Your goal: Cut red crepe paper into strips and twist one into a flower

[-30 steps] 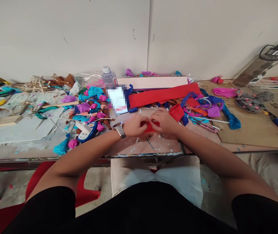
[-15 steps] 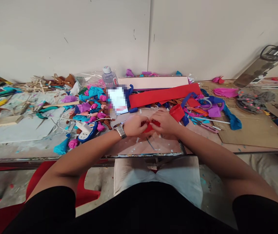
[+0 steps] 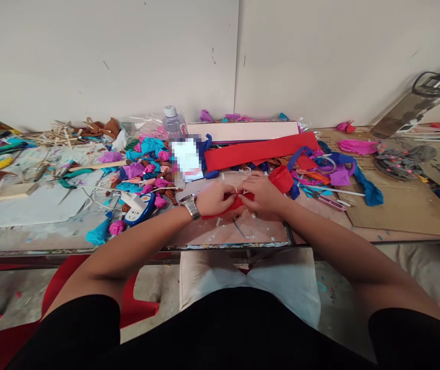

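Between my two hands is a piece of red crepe paper (image 3: 237, 205), its lower edge showing under the fingers. My left hand (image 3: 214, 199), with a metal watch (image 3: 193, 206) at the wrist, pinches it from the left. Close by, my right hand (image 3: 260, 196) is closed on the same paper, its fingertips almost meeting the left ones. The fingers hide much of the paper. A loose red piece (image 3: 281, 179) lies just beyond my right hand. Behind both hands stretches a long red crepe strip (image 3: 262, 150).
A phone (image 3: 187, 160) and a plastic bottle (image 3: 174, 123) stand behind my hands. To the left are crumpled paper pieces (image 3: 148, 146), a power strip (image 3: 139, 209) and green-handled pliers (image 3: 74, 174). Rightward lie a pink cutter (image 3: 331, 203), a tape roll (image 3: 326, 164) and cardboard (image 3: 389, 210).
More of the red paper now shows below my left hand, reaching toward the wrist. Both hands keep nearly the same place and grip.
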Demonstrator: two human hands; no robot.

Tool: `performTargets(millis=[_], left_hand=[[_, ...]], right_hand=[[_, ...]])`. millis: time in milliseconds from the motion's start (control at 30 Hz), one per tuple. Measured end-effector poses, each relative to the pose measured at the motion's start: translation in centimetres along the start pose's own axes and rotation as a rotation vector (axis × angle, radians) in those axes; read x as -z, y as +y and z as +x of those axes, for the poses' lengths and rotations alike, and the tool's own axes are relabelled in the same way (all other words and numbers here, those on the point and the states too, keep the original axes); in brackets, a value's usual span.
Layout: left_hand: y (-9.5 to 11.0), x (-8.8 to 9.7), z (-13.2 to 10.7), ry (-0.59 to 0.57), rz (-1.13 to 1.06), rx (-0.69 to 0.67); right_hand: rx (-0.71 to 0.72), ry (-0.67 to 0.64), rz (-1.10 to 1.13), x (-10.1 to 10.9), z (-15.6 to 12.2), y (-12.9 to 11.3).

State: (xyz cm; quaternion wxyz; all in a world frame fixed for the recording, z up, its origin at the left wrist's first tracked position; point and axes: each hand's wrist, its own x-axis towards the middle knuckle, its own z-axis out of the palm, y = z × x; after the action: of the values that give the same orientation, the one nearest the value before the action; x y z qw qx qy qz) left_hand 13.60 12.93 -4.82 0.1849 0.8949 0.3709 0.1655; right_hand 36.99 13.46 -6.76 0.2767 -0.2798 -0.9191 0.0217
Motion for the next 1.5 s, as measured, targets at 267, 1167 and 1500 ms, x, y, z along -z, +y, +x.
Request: performTargets(millis=[267,1167,1500], left_hand=[[-0.1,0.3,0.1,0.002,-0.034,0.002],[-1.2,0.0,0.7,-0.13,-0.301,0.071],[-1.4,-0.1,0.9,-0.145,-0.723,0.33]], right_hand=[[-0.014,0.002,0.022,-0.1,0.0,-0.1],[-0.007,0.047,0.009,-0.5,0.0,0.2],[0.058,0.138,-0.018,-0.5,0.1,0.4]])
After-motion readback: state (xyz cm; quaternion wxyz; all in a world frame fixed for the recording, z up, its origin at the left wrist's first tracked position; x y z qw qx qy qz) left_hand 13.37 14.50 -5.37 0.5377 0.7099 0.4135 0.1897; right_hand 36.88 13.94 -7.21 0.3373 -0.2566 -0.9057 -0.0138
